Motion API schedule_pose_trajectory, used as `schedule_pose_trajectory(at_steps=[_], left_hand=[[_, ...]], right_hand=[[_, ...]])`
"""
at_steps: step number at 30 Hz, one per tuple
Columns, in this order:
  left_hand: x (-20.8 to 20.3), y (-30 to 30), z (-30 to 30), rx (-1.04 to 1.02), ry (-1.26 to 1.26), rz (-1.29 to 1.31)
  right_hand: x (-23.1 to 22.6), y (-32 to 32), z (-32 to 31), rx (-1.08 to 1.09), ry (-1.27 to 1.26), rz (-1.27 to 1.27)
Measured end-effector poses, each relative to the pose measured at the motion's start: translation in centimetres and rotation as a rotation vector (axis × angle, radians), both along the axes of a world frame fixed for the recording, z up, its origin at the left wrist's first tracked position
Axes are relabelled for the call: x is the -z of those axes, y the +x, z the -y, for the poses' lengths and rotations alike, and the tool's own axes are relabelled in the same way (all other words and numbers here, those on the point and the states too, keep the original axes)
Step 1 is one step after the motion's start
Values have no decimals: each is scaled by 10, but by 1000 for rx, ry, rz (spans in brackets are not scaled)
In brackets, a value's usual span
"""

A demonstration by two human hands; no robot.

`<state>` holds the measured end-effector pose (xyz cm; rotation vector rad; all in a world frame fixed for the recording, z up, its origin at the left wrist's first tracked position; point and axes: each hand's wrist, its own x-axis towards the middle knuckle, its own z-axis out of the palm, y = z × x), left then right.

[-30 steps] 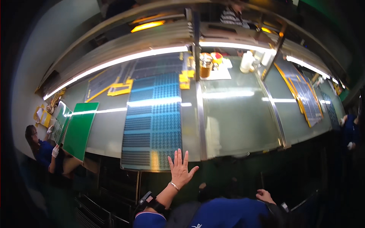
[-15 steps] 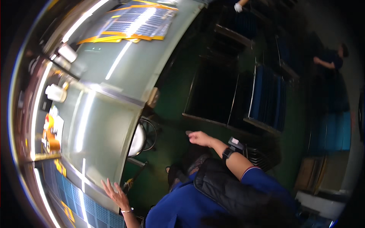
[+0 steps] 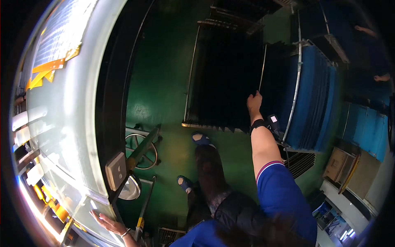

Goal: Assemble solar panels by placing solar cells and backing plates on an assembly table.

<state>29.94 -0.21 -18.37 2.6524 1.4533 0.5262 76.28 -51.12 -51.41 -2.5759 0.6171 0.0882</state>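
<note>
My right hand reaches forward with its fingers curled at a thin metal rod along the right side of a dark rack. It looks closed on that rod, though the contact is dim. A black band and a small dark device sit at my right wrist. My left hand is low at the left, fingers stretched out, at the edge of the glass-topped table. Nothing shows in it. Dark sheets fill the rack closely.
A second rack with blue sheets stands to the right. Under the table edge are a round stool and a wheel-like ring. Panels with orange edges lie on the table. Another person's hand shows at far right.
My view has swung right and closer to the racks. My right hand has moved forward from over the floor to the dark rack's rod. My left hand has stayed by the table edge.
</note>
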Motion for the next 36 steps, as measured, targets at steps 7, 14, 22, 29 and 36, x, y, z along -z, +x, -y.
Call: schedule_pose_trajectory(at_steps=[7, 14, 22, 29, 36], left_hand=[[-6, -1, 0, -26, 52, -59], [-7, 6, 9, -75, -3, 60], [-5, 17, 19, -49, 83, -121], [-22, 10, 19, -53, 106, -129], [-15, 2, 31, -85, 38, 132]], right_hand=[[8, 4, -40, 145, -244, -127], [24, 35, -13, -8, -216, -289], [-85, 21, 12, -325, -191, -39], [-418, -5, 52, -228, 951, 12], [-542, -104, 20, -835, 360, 846]])
